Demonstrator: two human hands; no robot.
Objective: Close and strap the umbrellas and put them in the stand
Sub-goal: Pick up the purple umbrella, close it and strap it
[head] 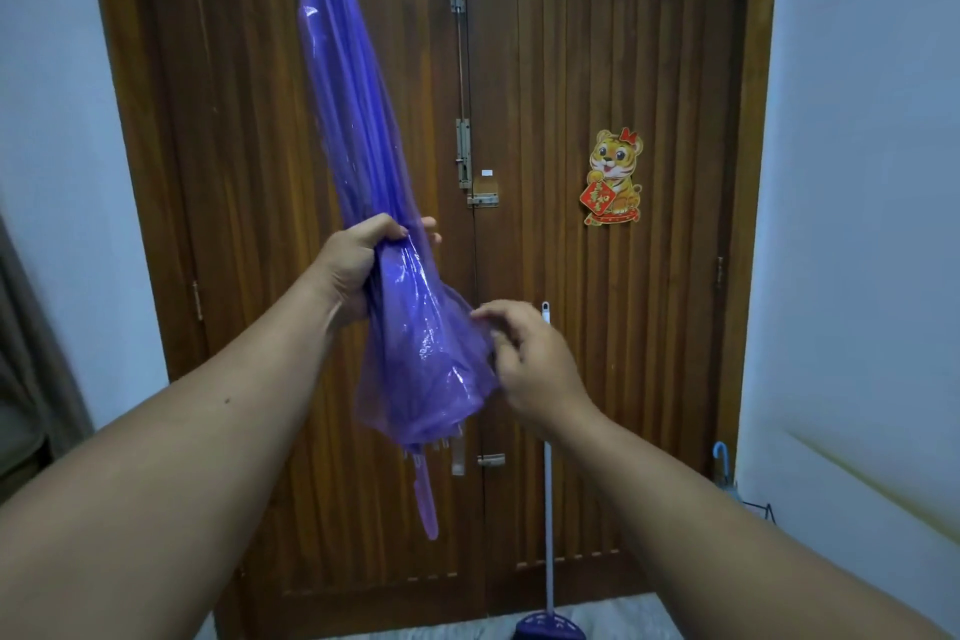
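Note:
A purple see-through umbrella (363,161) is folded and held tip up in front of a wooden door, its handle (426,504) hanging below the loose canopy. My left hand (358,265) grips the gathered canopy around its middle. My right hand (530,359) touches the loose plastic folds on the right side of the canopy, fingers curled at the fabric. A blue umbrella handle (722,463) sticks up from a black wire stand (763,509) at the lower right by the wall.
A double wooden door (623,42) with latches fills the view, with a tiger sticker (613,177) on its right leaf. A broom (546,483) leans against the door, its purple head on the floor. White walls flank both sides.

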